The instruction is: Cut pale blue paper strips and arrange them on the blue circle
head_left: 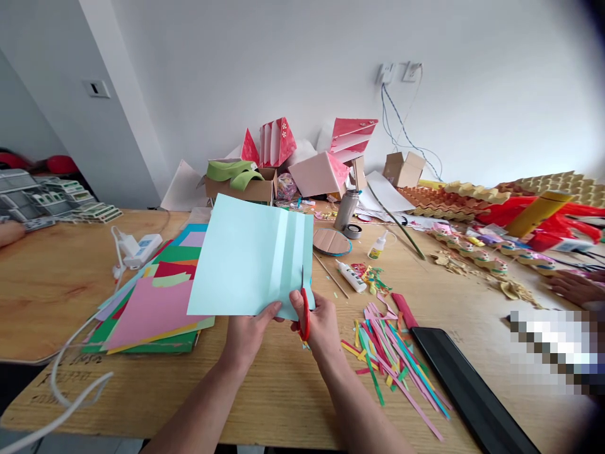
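Note:
A large pale blue sheet of paper [241, 252] with fold lines near its right side is held up over the table. My left hand [248, 331] pinches its bottom edge, thumb on the near face. My right hand [319, 321] is closed round red-handled scissors [305, 318]. Their blade points up along the sheet's right part, near its right edge; whether the paper is between the blades I cannot tell. Left of the sheet lies a pile of coloured paper [151, 302]. To the right are many thin coloured paper strips [382, 353].
A white power strip [142, 250] with a cable stands at the left. Glue bottles [352, 276], a cardboard disc [332, 241] and a metal flask [347, 209] sit behind. A long black tray [466, 384] lies at right. Another person's hand [579, 287] rests at far right.

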`<state>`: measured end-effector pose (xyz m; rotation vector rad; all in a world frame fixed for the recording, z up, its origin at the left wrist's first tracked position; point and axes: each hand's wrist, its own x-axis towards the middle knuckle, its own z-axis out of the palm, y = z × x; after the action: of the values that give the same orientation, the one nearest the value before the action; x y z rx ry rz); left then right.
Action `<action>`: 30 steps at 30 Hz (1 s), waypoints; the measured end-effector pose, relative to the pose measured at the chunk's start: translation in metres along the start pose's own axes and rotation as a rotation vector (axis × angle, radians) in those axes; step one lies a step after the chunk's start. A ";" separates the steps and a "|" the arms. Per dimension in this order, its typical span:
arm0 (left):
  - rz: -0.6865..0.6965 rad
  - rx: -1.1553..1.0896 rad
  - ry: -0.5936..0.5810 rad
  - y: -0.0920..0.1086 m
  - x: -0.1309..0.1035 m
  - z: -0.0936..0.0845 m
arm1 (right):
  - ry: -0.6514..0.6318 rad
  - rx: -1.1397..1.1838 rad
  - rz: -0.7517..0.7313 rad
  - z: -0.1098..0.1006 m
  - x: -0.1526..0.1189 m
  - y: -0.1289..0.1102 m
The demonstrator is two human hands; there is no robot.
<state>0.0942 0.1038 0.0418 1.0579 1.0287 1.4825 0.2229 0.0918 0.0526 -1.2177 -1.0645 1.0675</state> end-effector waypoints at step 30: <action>0.013 0.016 -0.038 0.002 -0.003 0.002 | 0.053 0.035 0.047 0.002 0.000 0.001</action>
<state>0.0956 0.1008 0.0436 1.1015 1.0102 1.4618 0.2208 0.0923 0.0519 -1.2415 -0.9767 1.0804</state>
